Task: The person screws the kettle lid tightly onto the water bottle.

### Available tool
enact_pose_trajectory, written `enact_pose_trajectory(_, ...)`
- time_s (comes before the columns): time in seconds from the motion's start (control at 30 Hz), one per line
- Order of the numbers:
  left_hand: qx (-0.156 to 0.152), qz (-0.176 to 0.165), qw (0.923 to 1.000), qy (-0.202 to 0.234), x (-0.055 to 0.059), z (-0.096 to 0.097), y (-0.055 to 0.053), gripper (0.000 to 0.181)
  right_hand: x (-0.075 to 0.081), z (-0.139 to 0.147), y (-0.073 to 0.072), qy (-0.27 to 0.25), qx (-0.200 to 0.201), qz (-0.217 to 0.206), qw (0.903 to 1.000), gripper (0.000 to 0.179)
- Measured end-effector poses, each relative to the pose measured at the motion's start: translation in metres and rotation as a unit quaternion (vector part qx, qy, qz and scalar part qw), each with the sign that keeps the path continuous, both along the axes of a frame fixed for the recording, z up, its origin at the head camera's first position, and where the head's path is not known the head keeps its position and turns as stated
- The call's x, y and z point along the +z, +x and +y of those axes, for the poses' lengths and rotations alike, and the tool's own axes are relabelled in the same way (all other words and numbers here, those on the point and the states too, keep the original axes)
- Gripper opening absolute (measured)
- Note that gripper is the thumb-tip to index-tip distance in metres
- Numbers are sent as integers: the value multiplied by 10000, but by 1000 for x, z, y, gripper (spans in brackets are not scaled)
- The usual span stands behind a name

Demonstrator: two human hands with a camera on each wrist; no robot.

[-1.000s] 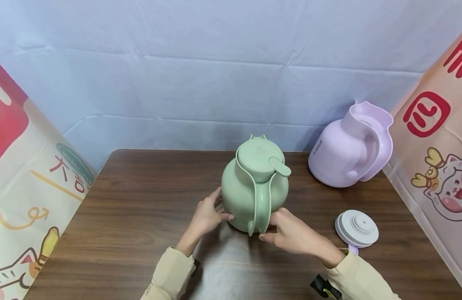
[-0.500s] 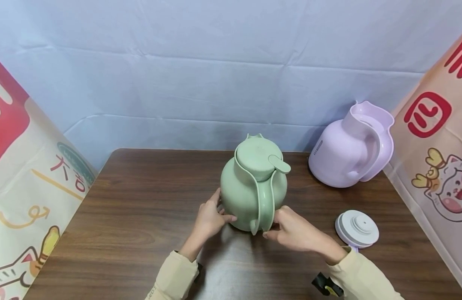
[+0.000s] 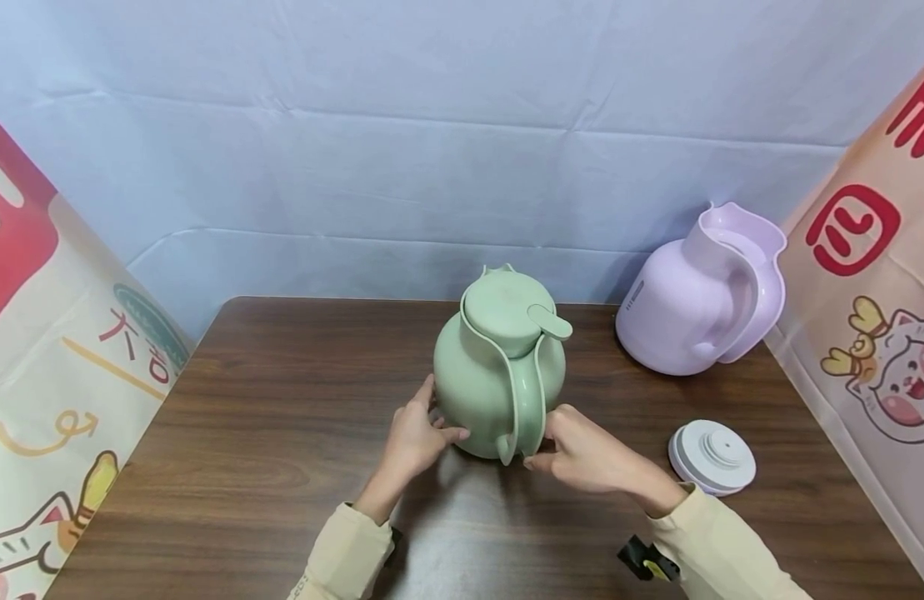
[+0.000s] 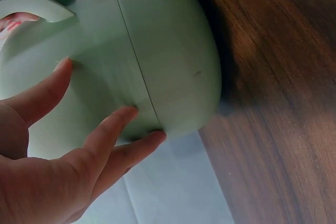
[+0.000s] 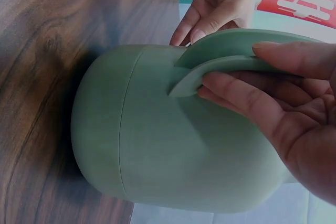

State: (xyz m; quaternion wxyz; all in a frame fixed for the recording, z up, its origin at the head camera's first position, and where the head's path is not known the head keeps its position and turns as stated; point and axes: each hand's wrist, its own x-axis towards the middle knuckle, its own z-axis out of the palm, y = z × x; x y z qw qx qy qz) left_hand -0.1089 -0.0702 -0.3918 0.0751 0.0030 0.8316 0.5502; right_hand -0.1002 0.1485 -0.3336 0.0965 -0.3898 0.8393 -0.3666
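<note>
A light green thermos jug (image 3: 476, 383) stands upright on the table, its lid on and its handle toward me. In the head view, my left hand (image 3: 414, 437) is at the jug's lower left side. The left wrist view shows that hand's fingers (image 4: 113, 129) spread, their tips touching the green body near a thin seam. My right hand (image 3: 585, 450) pinches the lower part of the handle (image 5: 210, 69) between thumb and fingers, as the right wrist view shows from the side.
A lilac thermos jug (image 3: 679, 308) without its lid stands at the back right of the wooden table (image 3: 282, 400). Nearer, a white and lilac lid (image 3: 712, 457) lies upside down by my right forearm. A pale blue cloth (image 3: 357, 167) hangs behind, with printed cloths at both sides.
The green jug has shifted slightly left and away from me, and its handle has turned a little to the right. Both hands stay on it.
</note>
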Motion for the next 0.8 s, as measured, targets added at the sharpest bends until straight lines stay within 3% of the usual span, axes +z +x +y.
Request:
enact_pose_trajectory(0.43,154,166,9996,182,0,-12,-2,89,1,-12,-8,106,99,-114,9998,18)
enact_pose_trajectory(0.8,331,68,9993,162,0,-25,-4,91,1,-26,-16,22,261,-28,9997,25)
